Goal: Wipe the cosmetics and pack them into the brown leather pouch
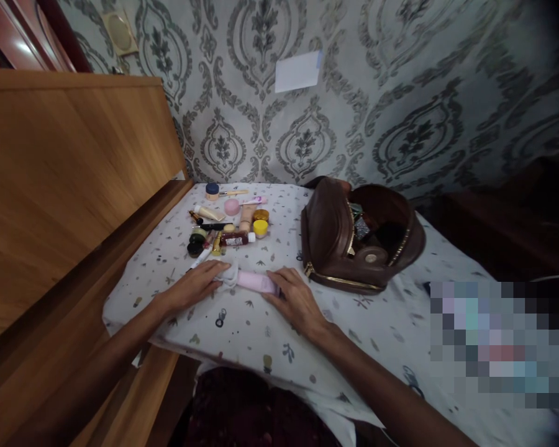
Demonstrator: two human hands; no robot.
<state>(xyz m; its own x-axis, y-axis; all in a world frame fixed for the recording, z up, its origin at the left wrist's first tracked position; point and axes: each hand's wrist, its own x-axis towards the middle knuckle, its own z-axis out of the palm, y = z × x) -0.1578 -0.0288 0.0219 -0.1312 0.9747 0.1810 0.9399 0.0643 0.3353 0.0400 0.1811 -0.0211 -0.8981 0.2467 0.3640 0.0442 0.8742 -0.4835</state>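
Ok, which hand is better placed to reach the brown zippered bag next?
Probably your right hand: it's at the pink tube, nearer the brown zippered bag. Your left hand lies farther off.

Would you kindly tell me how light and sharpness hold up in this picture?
Head view: glare on the red panel; same view: deep shadow inside the bag, pink tube softly lit, bottle label too blurred to read, lower-right patch pixelated.

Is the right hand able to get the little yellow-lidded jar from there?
Probably yes. The right hand is busy at one end of the pink tube, but only patterned cloth seems to lie between it and the yellow-lidded jar.
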